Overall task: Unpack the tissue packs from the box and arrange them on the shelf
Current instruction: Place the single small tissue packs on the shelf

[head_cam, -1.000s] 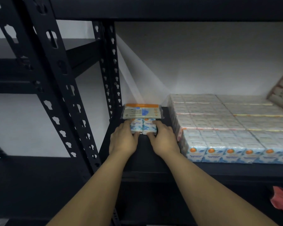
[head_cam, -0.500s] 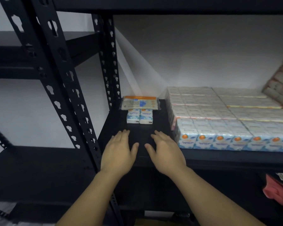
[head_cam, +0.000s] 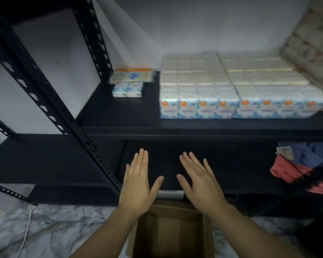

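Both hands empty, fingers straight: left hand (head_cam: 138, 185), right hand (head_cam: 199, 185), side by side above the cardboard box (head_cam: 171, 233), which sits directly below, nearer me. Tissue packs (head_cam: 127, 91) lie far-left on the shelf (head_cam: 119, 116).

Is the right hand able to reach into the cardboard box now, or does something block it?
Probably yes. The right hand is open and empty, just above the far edge of the cardboard box, whose top is open. Nothing lies between them; the left hand is off to the side.
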The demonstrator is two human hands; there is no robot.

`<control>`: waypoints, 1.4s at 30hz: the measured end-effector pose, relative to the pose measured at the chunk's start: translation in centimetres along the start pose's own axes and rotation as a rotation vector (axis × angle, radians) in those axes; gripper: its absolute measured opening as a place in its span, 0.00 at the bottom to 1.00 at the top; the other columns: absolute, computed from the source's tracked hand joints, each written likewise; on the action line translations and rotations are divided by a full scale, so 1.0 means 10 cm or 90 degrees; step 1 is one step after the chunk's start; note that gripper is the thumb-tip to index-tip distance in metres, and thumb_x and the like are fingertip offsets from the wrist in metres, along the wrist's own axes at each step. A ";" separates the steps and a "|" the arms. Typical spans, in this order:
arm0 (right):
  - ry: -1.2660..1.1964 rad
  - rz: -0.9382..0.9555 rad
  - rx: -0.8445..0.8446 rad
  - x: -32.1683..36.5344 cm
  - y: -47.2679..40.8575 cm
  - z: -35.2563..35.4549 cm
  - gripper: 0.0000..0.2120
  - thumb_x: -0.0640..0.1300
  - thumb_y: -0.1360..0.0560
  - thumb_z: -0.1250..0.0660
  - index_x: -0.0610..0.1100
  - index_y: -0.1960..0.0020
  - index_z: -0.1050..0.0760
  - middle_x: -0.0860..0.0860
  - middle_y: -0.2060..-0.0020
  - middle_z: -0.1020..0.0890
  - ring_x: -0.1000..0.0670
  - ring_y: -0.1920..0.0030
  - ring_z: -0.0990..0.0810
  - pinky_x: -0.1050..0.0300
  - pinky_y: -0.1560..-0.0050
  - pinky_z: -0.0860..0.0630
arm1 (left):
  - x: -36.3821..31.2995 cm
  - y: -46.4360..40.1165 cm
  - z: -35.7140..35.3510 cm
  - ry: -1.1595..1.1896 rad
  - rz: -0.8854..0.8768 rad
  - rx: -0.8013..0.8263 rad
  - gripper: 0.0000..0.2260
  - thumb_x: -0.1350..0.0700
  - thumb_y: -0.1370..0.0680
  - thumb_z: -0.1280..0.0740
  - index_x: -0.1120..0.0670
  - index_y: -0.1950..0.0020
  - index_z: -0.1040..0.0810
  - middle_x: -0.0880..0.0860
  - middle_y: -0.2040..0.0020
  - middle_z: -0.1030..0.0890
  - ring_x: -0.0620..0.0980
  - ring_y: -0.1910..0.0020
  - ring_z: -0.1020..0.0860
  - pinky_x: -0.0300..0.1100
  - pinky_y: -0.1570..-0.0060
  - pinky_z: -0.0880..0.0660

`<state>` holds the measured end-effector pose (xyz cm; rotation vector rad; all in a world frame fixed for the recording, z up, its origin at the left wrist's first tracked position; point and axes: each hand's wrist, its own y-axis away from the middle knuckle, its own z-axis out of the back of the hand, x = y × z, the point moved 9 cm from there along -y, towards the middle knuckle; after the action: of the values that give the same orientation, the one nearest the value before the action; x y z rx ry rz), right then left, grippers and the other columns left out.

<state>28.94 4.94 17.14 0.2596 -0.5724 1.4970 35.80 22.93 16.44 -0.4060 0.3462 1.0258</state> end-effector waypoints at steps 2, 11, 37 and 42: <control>-0.009 -0.071 0.035 -0.55 0.40 -0.05 0.30 0.63 0.15 0.49 0.52 0.16 0.46 0.60 0.19 0.46 0.61 0.18 0.53 0.49 0.17 0.54 | -0.21 0.24 -0.49 -0.002 0.018 0.070 0.39 0.31 0.18 0.48 0.47 0.15 0.59 0.45 0.15 0.57 0.44 0.17 0.58 0.51 0.17 0.53; -0.036 -0.329 0.158 -2.66 2.30 -0.35 0.35 0.65 0.19 0.45 0.44 0.21 0.31 0.46 0.23 0.29 0.45 0.23 0.31 0.49 0.23 0.36 | -1.12 1.28 -2.68 0.016 0.109 0.338 0.34 0.34 0.17 0.45 0.52 0.17 0.43 0.52 0.19 0.38 0.53 0.21 0.39 0.47 0.23 0.42; -0.105 -0.607 0.104 -6.44 3.65 -3.89 0.33 0.59 0.20 0.32 0.46 0.20 0.33 0.47 0.25 0.26 0.45 0.26 0.28 0.53 0.29 0.31 | -0.38 0.94 -8.19 0.067 0.049 0.446 0.25 0.51 0.20 0.30 0.57 0.24 0.28 0.59 0.28 0.25 0.60 0.31 0.26 0.48 0.31 0.31; -0.128 -0.591 0.077 -7.15 3.43 -4.51 0.36 0.53 0.24 0.24 0.46 0.21 0.31 0.47 0.26 0.25 0.45 0.27 0.27 0.55 0.29 0.32 | -0.09 0.59 -9.09 0.019 0.063 0.447 0.25 0.53 0.20 0.30 0.56 0.24 0.29 0.59 0.28 0.25 0.59 0.29 0.27 0.45 0.31 0.32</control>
<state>6.01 -31.36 -63.35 0.6719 -0.4236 0.6050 22.24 -18.64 -63.44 0.2317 0.7259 0.9273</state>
